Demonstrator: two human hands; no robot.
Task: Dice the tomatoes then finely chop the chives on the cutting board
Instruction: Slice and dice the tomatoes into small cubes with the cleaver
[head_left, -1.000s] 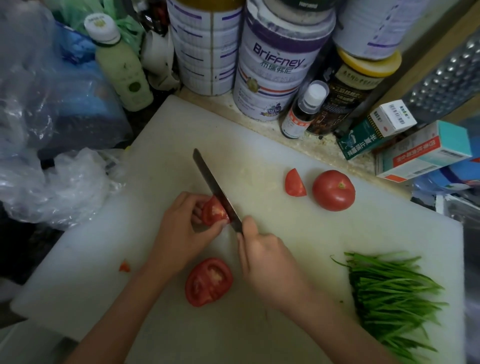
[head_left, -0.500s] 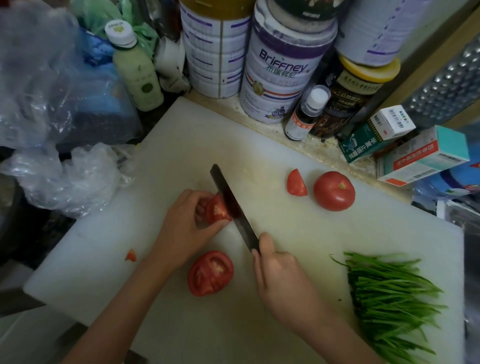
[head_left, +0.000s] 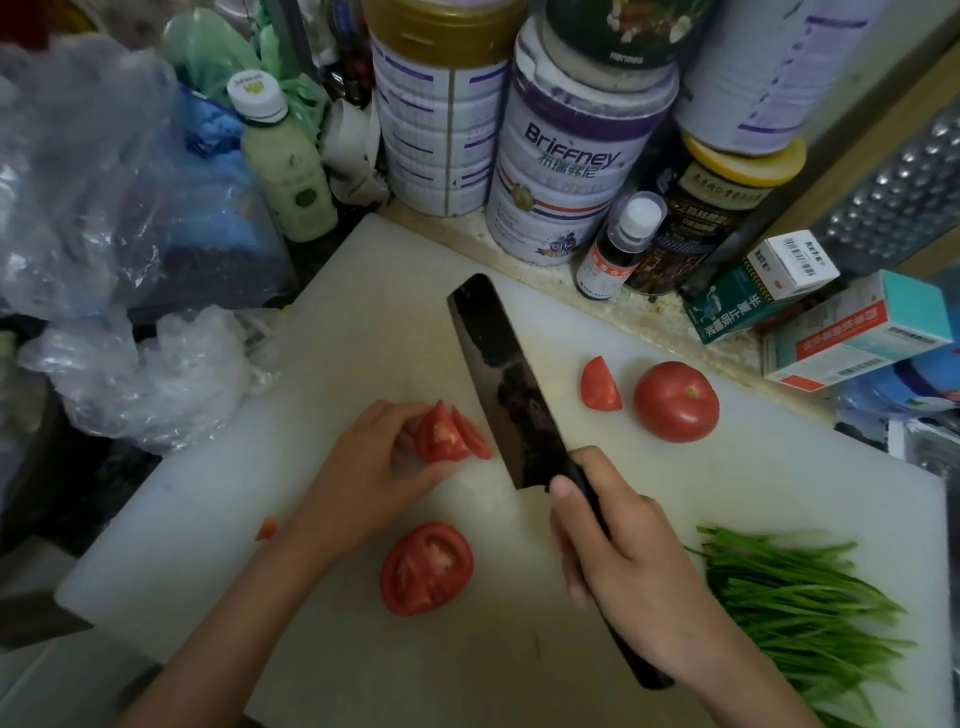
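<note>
Dicing is in hand: the left hand (head_left: 363, 467) pinches two wedges (head_left: 447, 436), and the right hand (head_left: 623, 561) has its fingers (head_left: 574, 582) wrapped round the knife (head_left: 504, 384). Next, I'd say, come crosswise cuts.

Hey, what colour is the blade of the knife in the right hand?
The knife blade is black with mottled grey patches, clearest in the head view.

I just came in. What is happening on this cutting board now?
A person is dicing tomatoes on the white cutting board. The right hand grips a dark knife, its blade just right of two tomato wedges that the left hand holds together. A tomato half lies cut face up nearer the person; another wedge and a whole tomato wait farther back on the right. The chives lie uncut at the right edge.
</note>
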